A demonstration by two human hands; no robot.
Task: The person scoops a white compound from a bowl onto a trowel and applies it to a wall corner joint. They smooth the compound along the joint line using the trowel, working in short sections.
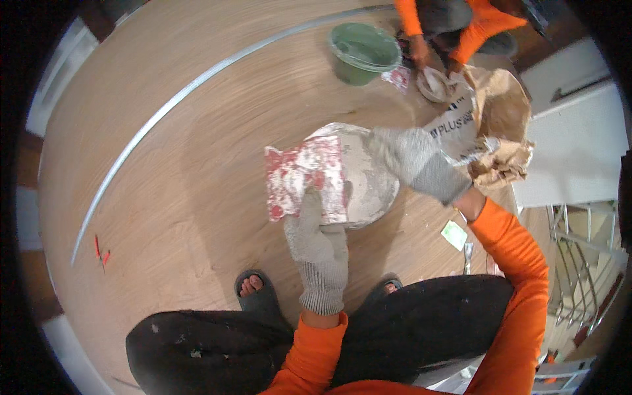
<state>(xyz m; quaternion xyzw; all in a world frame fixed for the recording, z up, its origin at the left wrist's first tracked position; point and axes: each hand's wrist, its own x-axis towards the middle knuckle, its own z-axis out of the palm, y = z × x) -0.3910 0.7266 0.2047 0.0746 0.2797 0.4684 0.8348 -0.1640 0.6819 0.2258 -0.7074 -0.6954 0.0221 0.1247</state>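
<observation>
My left hand (pixel 313 243), in a grey knit glove, grips a square red board (pixel 296 171) smeared with white material, thumb on its face. The board lies against the left part of a round shallow container (pixel 368 194) holding grey paste. My right hand (pixel 415 161), also gloved, is over the container's upper right side; it is blurred, so its fingers and anything in them cannot be made out.
A green bucket (pixel 355 76) stands above, beside a crouching co-worker (pixel 480 26) handling a small bowl (pixel 431 89). A torn paper sack (pixel 497 112) lies right. A long metal strip (pixel 141 131) curves across left, near red-handled pliers (pixel 99 250). Railings (pixel 573 263) are right.
</observation>
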